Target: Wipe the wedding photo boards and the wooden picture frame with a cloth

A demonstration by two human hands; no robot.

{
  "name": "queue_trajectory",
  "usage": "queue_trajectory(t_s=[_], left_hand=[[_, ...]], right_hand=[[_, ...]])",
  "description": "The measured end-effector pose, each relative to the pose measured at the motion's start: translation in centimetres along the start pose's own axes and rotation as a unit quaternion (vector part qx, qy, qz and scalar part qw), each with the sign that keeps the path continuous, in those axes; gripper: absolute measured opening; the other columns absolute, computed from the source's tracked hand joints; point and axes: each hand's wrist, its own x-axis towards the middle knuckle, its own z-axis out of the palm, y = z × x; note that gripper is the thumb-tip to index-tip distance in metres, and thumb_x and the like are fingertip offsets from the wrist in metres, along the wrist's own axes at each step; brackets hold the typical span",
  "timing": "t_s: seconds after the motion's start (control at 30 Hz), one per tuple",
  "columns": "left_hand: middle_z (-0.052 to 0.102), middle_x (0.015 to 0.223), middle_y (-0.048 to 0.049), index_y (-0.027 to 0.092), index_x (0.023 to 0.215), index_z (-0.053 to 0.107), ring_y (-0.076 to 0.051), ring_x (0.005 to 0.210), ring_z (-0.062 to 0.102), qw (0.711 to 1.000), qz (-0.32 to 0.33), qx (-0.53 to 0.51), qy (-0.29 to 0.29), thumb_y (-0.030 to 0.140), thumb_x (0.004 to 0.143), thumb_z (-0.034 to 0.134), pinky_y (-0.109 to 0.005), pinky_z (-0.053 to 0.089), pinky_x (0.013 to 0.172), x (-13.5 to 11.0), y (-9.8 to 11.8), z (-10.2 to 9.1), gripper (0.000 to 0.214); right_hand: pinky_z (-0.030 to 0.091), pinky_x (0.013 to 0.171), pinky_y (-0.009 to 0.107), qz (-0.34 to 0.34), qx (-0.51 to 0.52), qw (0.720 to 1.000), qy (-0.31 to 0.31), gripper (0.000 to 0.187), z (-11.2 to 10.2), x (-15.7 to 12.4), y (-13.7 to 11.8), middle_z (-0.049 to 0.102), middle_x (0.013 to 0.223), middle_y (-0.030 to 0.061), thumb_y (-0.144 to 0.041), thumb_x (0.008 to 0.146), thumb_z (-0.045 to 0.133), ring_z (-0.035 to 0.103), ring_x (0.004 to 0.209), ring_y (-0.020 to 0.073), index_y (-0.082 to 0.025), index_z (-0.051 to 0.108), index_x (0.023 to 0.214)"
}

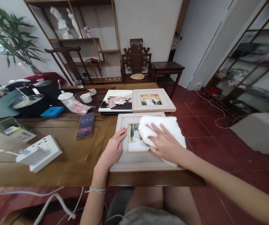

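A pale wooden picture frame (125,161) lies flat at the near edge of the wooden table (61,147). My left hand (113,149) rests flat on the frame's left border, fingers stretched out. My right hand (164,143) presses a folded white cloth (164,125) onto the photo glass, fingers spread over it. A ring shows on one finger. The cloth covers the right half of the photo.
A second framed photo (153,100) and a photo album (117,101) lie farther back. A white power strip (39,153) with cables sits at left, near a dark card (85,125), a blue box (52,111), a white teapot (66,97), cups and pots. Shelves and chairs stand behind.
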Motion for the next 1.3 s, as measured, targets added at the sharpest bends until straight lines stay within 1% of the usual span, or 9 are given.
queue_trajectory(t_s=[0.17, 0.3, 0.57, 0.73, 0.83, 0.97, 1.1, 1.2, 1.3], left_hand=[[0.051, 0.136, -0.0105, 0.012, 0.121, 0.058, -0.021, 0.130, 0.041, 1.000, -0.011, 0.000, -0.005, 0.007, 0.080, 0.034, -0.041, 0.030, 0.111, 0.0, 0.2, -0.1, 0.048], [0.051, 0.137, -0.0086, 0.015, 0.122, 0.058, -0.020, 0.131, 0.041, 1.000, -0.012, -0.003, 0.004, 0.006, 0.080, 0.035, -0.042, 0.030, 0.111, 0.0, 0.1, 0.0, 0.049], [0.052, 0.135, -0.0105, 0.013, 0.122, 0.057, -0.019, 0.130, 0.041, 1.000, 0.000, 0.008, 0.016, 0.006, 0.080, 0.033, -0.042, 0.031, 0.111, -0.1, -0.4, 0.4, 0.049], [0.051, 0.136, -0.0105, 0.014, 0.123, 0.056, -0.019, 0.130, 0.041, 1.000, -0.001, 0.010, 0.005, 0.006, 0.081, 0.032, -0.042, 0.031, 0.111, -0.1, -0.3, 0.4, 0.049], [0.050, 0.137, -0.0113, 0.013, 0.123, 0.055, -0.020, 0.130, 0.041, 1.000, -0.003, 0.005, 0.003, 0.008, 0.082, 0.032, -0.042, 0.031, 0.111, -0.1, -0.1, 0.3, 0.047], [0.050, 0.136, -0.0110, 0.013, 0.121, 0.056, -0.019, 0.130, 0.041, 1.000, -0.010, -0.007, 0.004, 0.008, 0.083, 0.032, -0.040, 0.030, 0.112, -0.1, 0.2, 0.1, 0.045], [0.051, 0.136, -0.0123, 0.012, 0.119, 0.057, -0.020, 0.130, 0.041, 1.000, -0.013, -0.014, 0.004, 0.008, 0.083, 0.033, -0.041, 0.030, 0.112, 0.0, 0.1, 0.1, 0.043], [0.050, 0.136, -0.0128, 0.012, 0.119, 0.056, -0.020, 0.131, 0.041, 1.000, -0.008, -0.007, 0.003, 0.007, 0.083, 0.031, -0.043, 0.030, 0.111, 0.0, 0.0, 0.2, 0.044], [0.050, 0.136, -0.0141, 0.009, 0.120, 0.055, -0.020, 0.131, 0.041, 1.000, -0.008, 0.002, 0.002, 0.007, 0.083, 0.030, -0.042, 0.030, 0.111, -0.1, -0.1, 0.3, 0.045]], right_hand=[[0.015, 0.106, 0.062, 0.012, -0.077, 0.997, 0.025, 0.040, 0.2, 4.6, 3.8, 0.031, 0.147, 0.0161, -0.020, 0.079, 0.055, 0.016, 0.137, 0.0378, -0.014, 0.059, 0.118], [0.019, 0.105, 0.059, -0.031, -0.047, 0.998, -0.006, 0.040, -0.3, 5.4, 4.1, 0.037, 0.144, 0.0147, -0.014, 0.077, 0.051, 0.023, 0.136, 0.0354, -0.015, 0.062, 0.116], [0.027, 0.107, 0.051, -0.113, 0.081, 0.984, -0.112, 0.025, -3.6, -2.3, -2.5, 0.050, 0.134, 0.0170, -0.017, 0.075, 0.054, 0.037, 0.130, 0.0319, -0.014, 0.071, 0.093], [0.022, 0.109, 0.052, -0.133, 0.125, 0.977, -0.113, 0.029, -3.7, -5.3, -5.1, 0.040, 0.141, 0.0176, -0.028, 0.078, 0.057, 0.027, 0.135, 0.0326, -0.014, 0.068, 0.101], [0.019, 0.111, 0.051, -0.120, 0.113, 0.982, -0.095, 0.028, -2.3, -4.2, -3.9, 0.035, 0.145, 0.0156, -0.023, 0.074, 0.061, 0.024, 0.136, 0.0311, -0.014, 0.068, 0.098], [0.024, 0.111, 0.045, -0.086, 0.079, 0.991, -0.064, 0.035, -1.7, -0.7, 0.1, 0.038, 0.143, 0.0183, -0.013, 0.069, 0.061, 0.029, 0.134, 0.0283, -0.012, 0.065, 0.104], [0.026, 0.109, 0.050, -0.030, -0.004, 1.000, 0.007, 0.045, -1.5, 3.1, 3.4, 0.034, 0.146, 0.0146, 0.000, 0.066, 0.053, 0.027, 0.135, 0.0308, -0.012, 0.063, 0.109], [0.018, 0.111, 0.053, -0.042, -0.075, 0.996, 0.028, 0.050, -0.7, 5.2, 3.8, 0.031, 0.148, 0.0114, 0.008, 0.064, 0.047, 0.016, 0.138, 0.0321, -0.012, 0.065, 0.106], [0.017, 0.109, 0.056, -0.046, -0.087, 0.995, -0.024, 0.041, 0.2, 5.9, 2.7, 0.029, 0.149, 0.0121, 0.004, 0.067, 0.047, 0.013, 0.137, 0.0375, -0.010, 0.068, 0.100]])
